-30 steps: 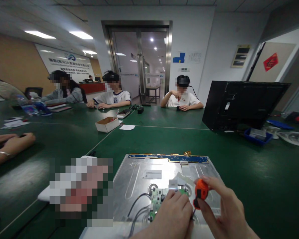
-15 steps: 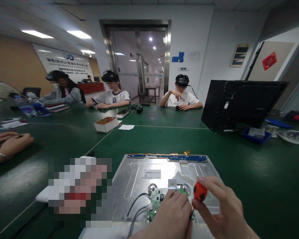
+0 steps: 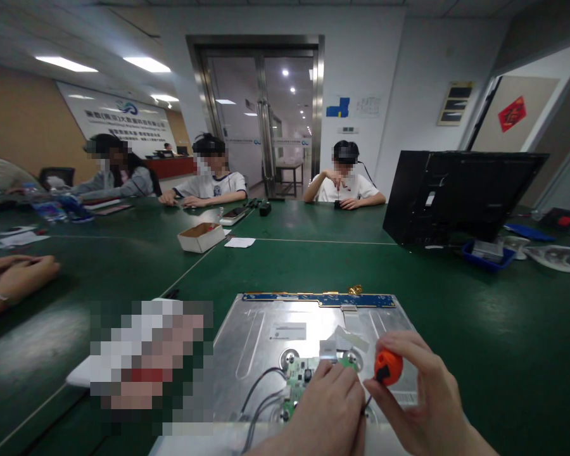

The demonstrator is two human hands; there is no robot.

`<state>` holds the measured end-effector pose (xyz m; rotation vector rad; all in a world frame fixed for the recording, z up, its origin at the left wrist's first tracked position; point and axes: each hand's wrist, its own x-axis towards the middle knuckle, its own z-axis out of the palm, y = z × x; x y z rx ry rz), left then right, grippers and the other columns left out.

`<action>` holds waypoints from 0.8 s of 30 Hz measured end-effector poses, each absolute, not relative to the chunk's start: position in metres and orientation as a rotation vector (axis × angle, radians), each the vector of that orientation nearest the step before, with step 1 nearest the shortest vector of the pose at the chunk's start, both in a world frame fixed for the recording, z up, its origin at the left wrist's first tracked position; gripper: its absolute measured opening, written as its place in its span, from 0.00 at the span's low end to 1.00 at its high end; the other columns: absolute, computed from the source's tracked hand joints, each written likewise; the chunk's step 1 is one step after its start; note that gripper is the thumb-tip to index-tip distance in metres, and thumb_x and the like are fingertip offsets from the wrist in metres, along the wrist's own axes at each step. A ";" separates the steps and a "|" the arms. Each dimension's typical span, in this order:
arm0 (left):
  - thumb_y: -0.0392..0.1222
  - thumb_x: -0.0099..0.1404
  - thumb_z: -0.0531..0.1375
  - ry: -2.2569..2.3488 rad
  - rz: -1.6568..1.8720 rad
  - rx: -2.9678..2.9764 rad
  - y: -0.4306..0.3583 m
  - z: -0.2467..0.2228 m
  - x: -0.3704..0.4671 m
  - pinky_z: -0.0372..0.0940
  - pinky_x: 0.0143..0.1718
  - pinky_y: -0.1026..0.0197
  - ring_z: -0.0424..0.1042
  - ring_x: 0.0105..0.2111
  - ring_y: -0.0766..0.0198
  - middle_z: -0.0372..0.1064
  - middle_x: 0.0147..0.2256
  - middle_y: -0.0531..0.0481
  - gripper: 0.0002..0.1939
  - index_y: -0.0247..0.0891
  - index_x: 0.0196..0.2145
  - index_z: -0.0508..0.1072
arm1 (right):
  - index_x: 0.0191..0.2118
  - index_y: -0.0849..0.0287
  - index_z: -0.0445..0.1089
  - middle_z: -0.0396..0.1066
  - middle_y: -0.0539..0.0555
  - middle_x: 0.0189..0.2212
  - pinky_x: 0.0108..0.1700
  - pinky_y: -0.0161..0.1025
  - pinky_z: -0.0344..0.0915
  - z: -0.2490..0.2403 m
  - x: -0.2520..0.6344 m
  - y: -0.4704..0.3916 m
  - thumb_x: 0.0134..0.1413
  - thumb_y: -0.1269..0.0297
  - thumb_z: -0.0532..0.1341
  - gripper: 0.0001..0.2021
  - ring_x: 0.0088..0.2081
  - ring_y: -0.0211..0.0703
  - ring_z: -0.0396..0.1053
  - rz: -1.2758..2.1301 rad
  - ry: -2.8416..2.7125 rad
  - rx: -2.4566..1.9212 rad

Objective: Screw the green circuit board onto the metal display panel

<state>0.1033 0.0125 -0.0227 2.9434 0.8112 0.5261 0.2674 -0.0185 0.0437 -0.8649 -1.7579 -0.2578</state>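
Note:
My right hand [image 3: 434, 399] pinches the round orange and black handle of a screwdriver [image 3: 390, 367] between thumb and fingers. Its thin dark shaft slants down to the left, with the tip hidden by my left hand. Closed beside the shaft, my left hand [image 3: 325, 402] lies over a green circuit board [image 3: 297, 375]; its fingertips are out of sight, so what they grip cannot be made out. The board sits on the metal back of a display panel [image 3: 247, 329], with dark cables at its left and a blue strip board [image 3: 289, 299] along the panel's far edge.
A blurred-out white and pink item [image 3: 147, 348] lies left of the panel. Farther off are an open cardboard box [image 3: 201, 237], a white paper [image 3: 240, 242] and a black monitor [image 3: 460, 199]. Another person's hands [image 3: 26, 278] rest at left; several people sit across the green table [image 3: 323, 263].
The orange handle has turned in my right fingers, its black patch now lower, and sits slightly to the right. My left hand stays in place.

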 end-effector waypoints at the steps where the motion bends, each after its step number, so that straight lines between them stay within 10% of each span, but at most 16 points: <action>1: 0.36 0.60 0.59 0.814 0.529 2.938 0.012 -0.022 0.103 0.60 0.41 0.52 0.69 0.37 0.55 0.71 0.37 0.46 0.07 0.35 0.38 0.69 | 0.52 0.61 0.63 0.72 0.57 0.39 0.38 0.37 0.72 0.042 0.267 -0.018 0.57 0.70 0.61 0.16 0.39 0.43 0.73 -0.257 -1.742 -0.856; 24: 0.39 0.61 0.60 0.764 0.633 3.017 0.014 -0.020 0.103 0.58 0.38 0.53 0.67 0.36 0.55 0.69 0.33 0.47 0.05 0.36 0.34 0.67 | 0.54 0.60 0.64 0.72 0.56 0.38 0.40 0.38 0.72 0.036 0.271 -0.021 0.54 0.75 0.62 0.21 0.40 0.44 0.73 -0.266 -1.734 -0.802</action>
